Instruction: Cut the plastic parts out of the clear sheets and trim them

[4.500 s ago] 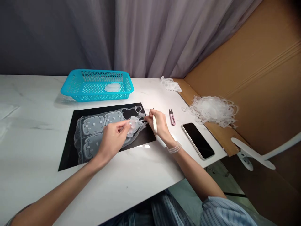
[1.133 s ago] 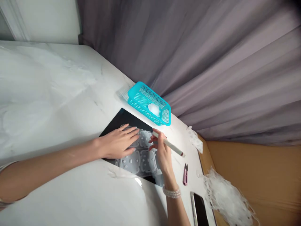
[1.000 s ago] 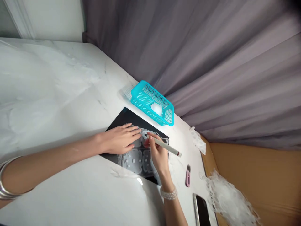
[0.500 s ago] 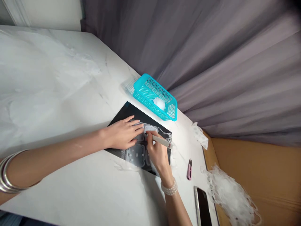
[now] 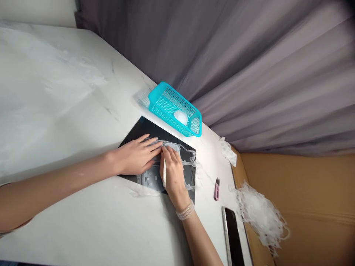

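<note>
On the white marbled table (image 5: 83, 221) lies a black mat (image 5: 135, 133), and over it a thin clear plastic sheet (image 5: 152, 180) with cut-out shapes. My left hand (image 5: 138, 156) rests flat on the sheet with its fingers spread. Just to its right, my right hand (image 5: 174, 171) grips a slim, pale, pen-like tool (image 5: 164, 174). That tool's tip is hidden under my fingers, close to the left fingertips. Thin looping edges of the sheet show right of my right hand.
Behind the mat stands a turquoise basket (image 5: 154, 99) holding something white (image 5: 181, 117). To the right are pink thread snips (image 5: 216, 189), a phone (image 5: 233, 236) and a crumpled white packet (image 5: 228, 152). Stringy clear scraps (image 5: 262, 214) hang at a cardboard box (image 5: 310, 184). A grey curtain (image 5: 222, 55) borders the table.
My right hand has turned, and the tool's handle, earlier slanting to the right, now points toward me. My left hand stays flat on the sheet. The whole view has shifted slightly.
</note>
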The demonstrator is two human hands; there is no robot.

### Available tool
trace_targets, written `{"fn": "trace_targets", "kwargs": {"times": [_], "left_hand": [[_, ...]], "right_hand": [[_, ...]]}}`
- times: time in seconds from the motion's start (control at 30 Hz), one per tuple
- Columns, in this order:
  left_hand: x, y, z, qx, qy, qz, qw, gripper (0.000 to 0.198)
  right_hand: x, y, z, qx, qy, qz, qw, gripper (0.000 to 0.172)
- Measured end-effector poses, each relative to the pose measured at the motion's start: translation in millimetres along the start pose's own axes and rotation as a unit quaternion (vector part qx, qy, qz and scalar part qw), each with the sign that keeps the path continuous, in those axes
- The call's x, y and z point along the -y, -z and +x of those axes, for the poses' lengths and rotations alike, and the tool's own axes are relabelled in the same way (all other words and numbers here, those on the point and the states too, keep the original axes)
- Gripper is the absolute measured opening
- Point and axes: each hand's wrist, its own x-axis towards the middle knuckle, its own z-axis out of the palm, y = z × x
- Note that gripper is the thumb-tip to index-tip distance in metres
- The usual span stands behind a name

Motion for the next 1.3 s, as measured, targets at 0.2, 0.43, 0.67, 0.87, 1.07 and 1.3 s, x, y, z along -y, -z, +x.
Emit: {"fn": "trace_targets", "kwargs": {"times": [0.2,0.43,0.67,0.87,1.07,1.3], "left_hand": [[5.0,-3.9,-3.5,0.003,-0.021,0.090,0.996,0.053],[4.7,1.0,-4.2,0.047,-0.015,0.190,0.981,0.058],[-22.0,24.4,21.5,0.062,0.080,0.014,0.995,0.050],[-58.6,12.6,64.6,0.042,0.359,-0.506,0.784,0.063],[-55.4,-7.2,65.9,0.047,0.335,-0.504,0.795,0.023],[-62.1,-7.5,59.2,0.024,0.272,-0.350,0.896,0.025]], "right_hand": [[-1.4,1.1,2.9,-0.033,-0.073,0.131,0.988,0.038],[-94.1,41.9,-35.0,-0.312,-0.374,0.508,0.711,0.025],[-90.0,66.6,-44.2,-0.271,-0.329,0.589,0.687,0.027],[-18.1,82.5,-35.0,-0.050,-0.116,0.462,0.878,0.028],[-37.8,80.4,-26.7,-0.106,-0.209,0.409,0.882,0.032],[-60.8,40.4,10.6,-0.021,-0.267,0.505,0.820,0.050]]}}
